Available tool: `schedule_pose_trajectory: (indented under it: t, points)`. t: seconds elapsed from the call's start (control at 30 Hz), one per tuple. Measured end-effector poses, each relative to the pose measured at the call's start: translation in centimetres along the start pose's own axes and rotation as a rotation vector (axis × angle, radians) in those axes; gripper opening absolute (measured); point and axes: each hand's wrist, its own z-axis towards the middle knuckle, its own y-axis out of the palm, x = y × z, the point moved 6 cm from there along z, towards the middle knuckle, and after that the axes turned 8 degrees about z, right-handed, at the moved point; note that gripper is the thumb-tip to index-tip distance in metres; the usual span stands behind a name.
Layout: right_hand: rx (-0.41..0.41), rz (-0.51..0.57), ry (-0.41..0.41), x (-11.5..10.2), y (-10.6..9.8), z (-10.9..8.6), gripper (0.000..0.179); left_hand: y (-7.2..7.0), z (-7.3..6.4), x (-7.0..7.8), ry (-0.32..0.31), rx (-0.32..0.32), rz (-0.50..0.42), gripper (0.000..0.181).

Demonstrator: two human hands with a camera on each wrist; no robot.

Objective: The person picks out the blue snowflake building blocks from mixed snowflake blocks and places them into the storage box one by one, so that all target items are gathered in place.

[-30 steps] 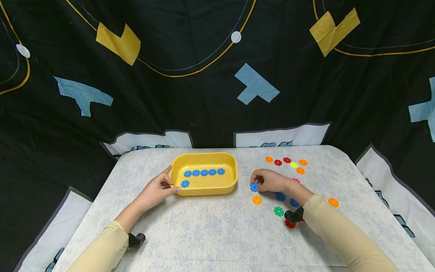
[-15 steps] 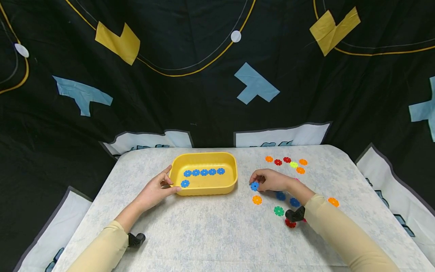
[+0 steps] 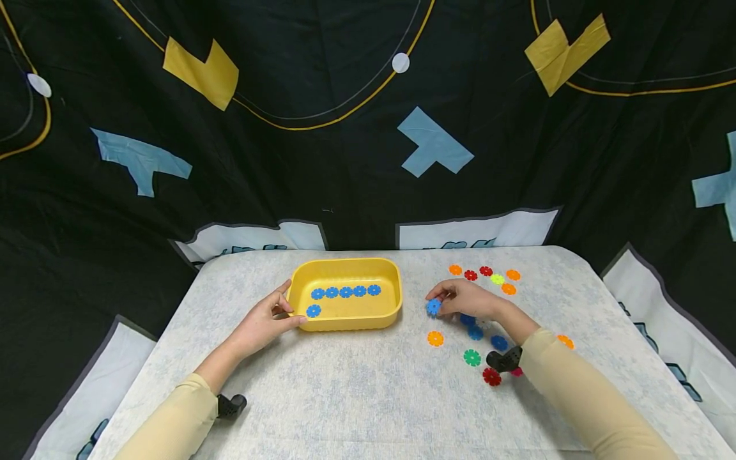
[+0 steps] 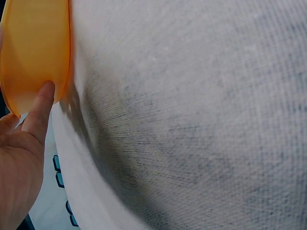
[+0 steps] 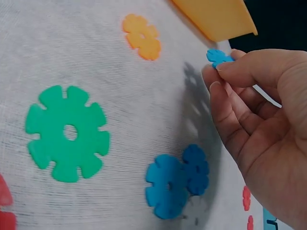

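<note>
My left hand (image 3: 260, 327) holds the left end of a yellow plastic basin (image 3: 351, 324), thumb along the near rim and fingers at the far side. Inside the basin, blue snowflake discs (image 3: 345, 292) lie in a row, with one more blue disc (image 3: 313, 311) nearer the front left. To the right of the basin, my right hand (image 3: 470, 299) pinches a blue snowflake disc (image 5: 218, 56) between thumb and fingertips, above the cloth. Two further blue discs (image 5: 166, 186) lie beneath that hand, overlapping in the right wrist view beside a pale one (image 5: 195, 211).
An orange disc (image 3: 435, 338), a green disc (image 3: 472, 358) and a red disc (image 3: 492, 377) lie nearer the front. Orange, red and yellow-green discs (image 3: 497, 279) are scattered behind the right hand. Another orange disc (image 3: 565, 342) is partly behind the right sleeve.
My right hand has risen slightly and shifted right with the blue disc, uncovering more blue discs beneath it. The left hand and basin have stayed put.
</note>
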Motion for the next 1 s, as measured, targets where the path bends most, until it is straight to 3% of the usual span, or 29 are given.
schedule_pose_trajectory:
  t: [0.4,0.63,1.0]
  points:
    - [0.048,0.113,-0.021,-2.4,-1.9,-0.1,0.041,0.0,0.0,-0.1,0.009,0.003,-0.004,0.053]
    - [0.060,0.119,-0.055,-3.9,-2.9,0.4,0.039,-0.1,-0.1,0.0,0.013,0.007,-0.009,0.052]
    - [0.060,0.120,-0.063,-6.1,-2.6,1.3,0.039,-0.1,0.0,0.0,-0.001,0.002,-0.003,0.051]
